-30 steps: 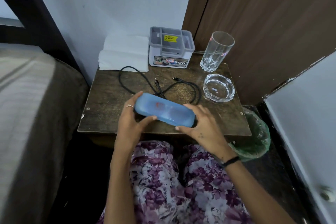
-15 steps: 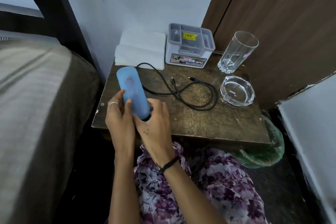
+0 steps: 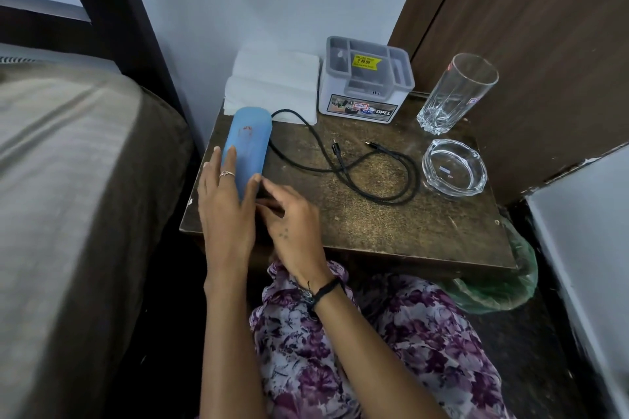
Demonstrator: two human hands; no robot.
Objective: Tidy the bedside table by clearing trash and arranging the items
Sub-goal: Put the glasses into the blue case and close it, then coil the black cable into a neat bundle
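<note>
A blue oblong case point(image 3: 250, 139) lies lengthwise along the left side of the brown bedside table point(image 3: 391, 224), its far end touching the stack of white tissues point(image 3: 275, 78). My left hand point(image 3: 226, 211) rests over its near half, with the fingers along the top and left side and the thumb on the right side. My right hand point(image 3: 294, 231) is just right of it, fingers loosely curled, and its fingertips meet the case's near end. A black cable point(image 3: 374, 177) lies looped in the middle of the table, both plugs free.
A grey organiser box point(image 3: 366, 82) stands at the back. At the right are an empty drinking glass point(image 3: 456, 92) and a glass ashtray point(image 3: 454, 167). A green bag point(image 3: 500, 286) sits on the floor below the table's right corner. The bed point(image 3: 68, 180) borders the left.
The case went from being held crosswise in both hands above the table's front to lying flat along the left side. My right hand has loosened at its near end.
</note>
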